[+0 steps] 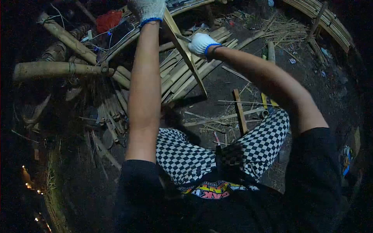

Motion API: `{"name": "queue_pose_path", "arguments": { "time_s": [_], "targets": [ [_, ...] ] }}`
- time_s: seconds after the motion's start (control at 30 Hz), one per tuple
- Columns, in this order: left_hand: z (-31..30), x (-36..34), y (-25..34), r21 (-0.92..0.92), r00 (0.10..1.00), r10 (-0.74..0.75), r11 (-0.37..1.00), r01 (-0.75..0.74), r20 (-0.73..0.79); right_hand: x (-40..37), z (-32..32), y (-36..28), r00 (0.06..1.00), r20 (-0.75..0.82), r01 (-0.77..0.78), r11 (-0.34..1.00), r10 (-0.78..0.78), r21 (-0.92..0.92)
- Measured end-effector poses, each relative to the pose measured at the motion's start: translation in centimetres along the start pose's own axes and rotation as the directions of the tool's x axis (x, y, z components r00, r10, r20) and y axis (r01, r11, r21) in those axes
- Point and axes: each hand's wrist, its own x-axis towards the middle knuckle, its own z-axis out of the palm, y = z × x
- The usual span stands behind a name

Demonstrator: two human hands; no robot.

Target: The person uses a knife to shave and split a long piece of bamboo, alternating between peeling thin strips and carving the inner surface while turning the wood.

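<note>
My left hand [149, 11], in a white knit glove with a blue cuff, is at the top edge, its fingers partly cut off by the frame. It is closed on the upper end of a long split bamboo strip [185, 54], which slants down to the right towards the ground. My right hand [203, 44], gloved the same way, is closed beside the strip's upper half. From its fingers a short grey blade, like a knife's [184, 38], points left and overlaps the strip; the handle is hidden in the glove.
Split bamboo pieces [176, 79] lie piled behind the strip. Thick bamboo poles [58, 70] form a frame at left, with a red bag [109, 21] and white cables beyond. A flat wooden piece [240, 110] and thin offcuts lie before my knees. More long strips [322, 19] rest at upper right.
</note>
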Motion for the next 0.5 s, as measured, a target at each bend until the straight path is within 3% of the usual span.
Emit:
{"name": "queue_pose_path", "arguments": {
  "time_s": [0.03, 0.07, 0.1, 0.17, 0.2, 0.23, 0.27, 0.37, 0.43, 0.47, 0.5],
  "targets": [
    [-0.2, 0.5, -0.1, -0.088, 0.995, -0.082, 0.992, 0.086, 0.049, 0.4, 0.4, 0.0, 1.000, -0.013, 0.015, 1.000, -0.015, -0.008],
    [0.8, 1.9, -3.3, 0.009, 0.981, 0.185, 0.983, -0.185, -0.064, 0.3, 0.8, 0.3, 0.998, -0.044, 0.038, 0.999, -0.036, 0.026],
    [0.7, 2.0, -3.3, 0.003, 0.979, 0.188, 0.982, -0.188, -0.080, -0.3, 0.8, 0.6, 0.995, -0.075, 0.064, 0.996, -0.059, 0.057],
    [-0.1, 1.1, -3.1, 0.055, 0.938, 0.341, 0.940, -0.337, -0.067, -1.8, 1.6, 0.8, 0.961, -0.259, 0.143, 0.974, -0.094, 0.177],
    [-0.3, 1.2, -2.9, -0.034, 0.973, 0.229, 0.973, -0.229, 0.003, -2.3, 1.7, 0.6, 0.947, -0.311, 0.141, 0.973, -0.080, 0.180],
    [-0.4, 1.2, -3.6, -0.035, 0.974, 0.227, 0.973, -0.227, -0.001, -2.7, 1.7, 0.3, 0.929, -0.364, 0.141, 0.972, -0.064, 0.188],
    [-0.9, 0.9, -5.1, 0.038, 0.942, 0.330, 0.942, -0.332, 0.050, -3.0, 1.7, 0.3, 0.930, -0.361, 0.141, 0.972, -0.065, 0.189],
    [-2.3, 0.7, -12.4, 0.219, 0.773, 0.592, 0.742, -0.633, 0.228, -3.0, 0.7, 0.9, 0.934, -0.346, 0.155, 0.973, -0.087, 0.171],
    [-2.3, 0.5, -14.3, 0.279, 0.605, 0.699, 0.537, -0.796, 0.382, -3.9, -0.9, 1.1, 0.923, -0.331, 0.216, 0.976, -0.195, 0.028],
    [-2.4, 0.0, -14.7, 0.274, 0.603, 0.700, 0.537, -0.798, 0.384, -4.2, -1.8, 1.0, 0.907, -0.353, 0.250, 0.968, -0.229, 0.013],
    [-3.1, -1.2, -14.3, 0.143, 0.452, 0.787, 0.435, -0.889, 0.420, -4.5, -3.4, 0.4, 0.908, -0.353, 0.247, 0.969, -0.227, 0.013]
  ]
}}
